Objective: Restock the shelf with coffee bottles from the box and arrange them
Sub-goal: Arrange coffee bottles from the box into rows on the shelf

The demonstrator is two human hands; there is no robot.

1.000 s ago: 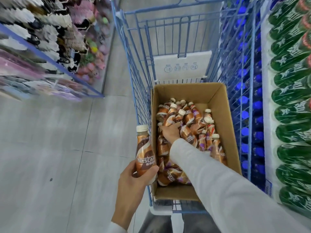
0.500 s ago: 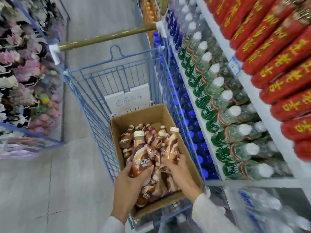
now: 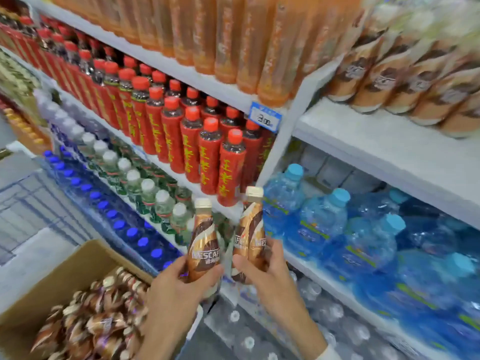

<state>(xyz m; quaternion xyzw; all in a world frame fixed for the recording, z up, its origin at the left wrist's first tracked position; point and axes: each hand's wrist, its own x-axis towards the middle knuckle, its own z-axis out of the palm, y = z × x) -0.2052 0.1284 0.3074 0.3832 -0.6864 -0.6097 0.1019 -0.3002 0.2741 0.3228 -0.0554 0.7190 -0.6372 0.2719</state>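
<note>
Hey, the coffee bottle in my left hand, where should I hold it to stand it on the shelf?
Grip the bottle by its wide lower body from the near side, fingers wrapped round it, as the left hand does. It is upright, cap up, and narrows toward the neck, so the lower body gives the surest hold.

White store shelving (image 3: 389,141) fills the view: red-capped bottles (image 3: 207,141) in rows, orange ones (image 3: 233,35) above, big blue water jugs (image 3: 324,216) lower right, a price tag (image 3: 265,117), possibly grey floor (image 3: 18,167) far left.
</note>
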